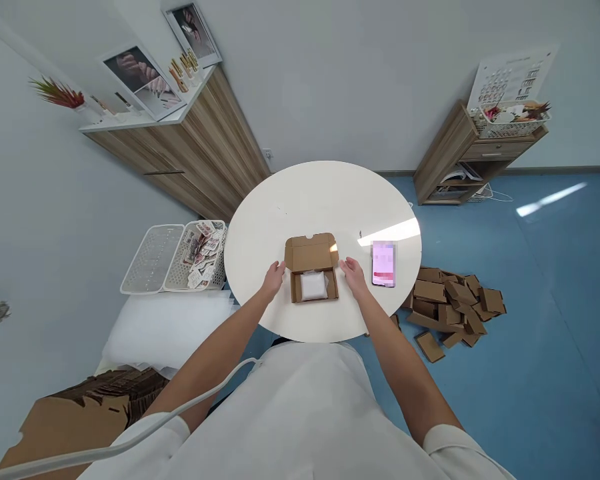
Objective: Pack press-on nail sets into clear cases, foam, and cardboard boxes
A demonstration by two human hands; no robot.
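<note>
Flanking an open box (312, 265) from both sides

Fingers of the left hand (274, 278) and the right hand (353, 273) look loosely curled beside the box's raised lid (310, 255); whether they pinch it, I cannot tell. The box stands on the white table (325, 200), between its middle and its near edge, and the white packet (313, 286) lies inside. If the lid is pressed down unevenly, I think a side flap (289, 255) could crumple or catch the packet. Farther out, the phone (383, 264) lies near the table's right edge; a wide swing could knock it off.
</note>
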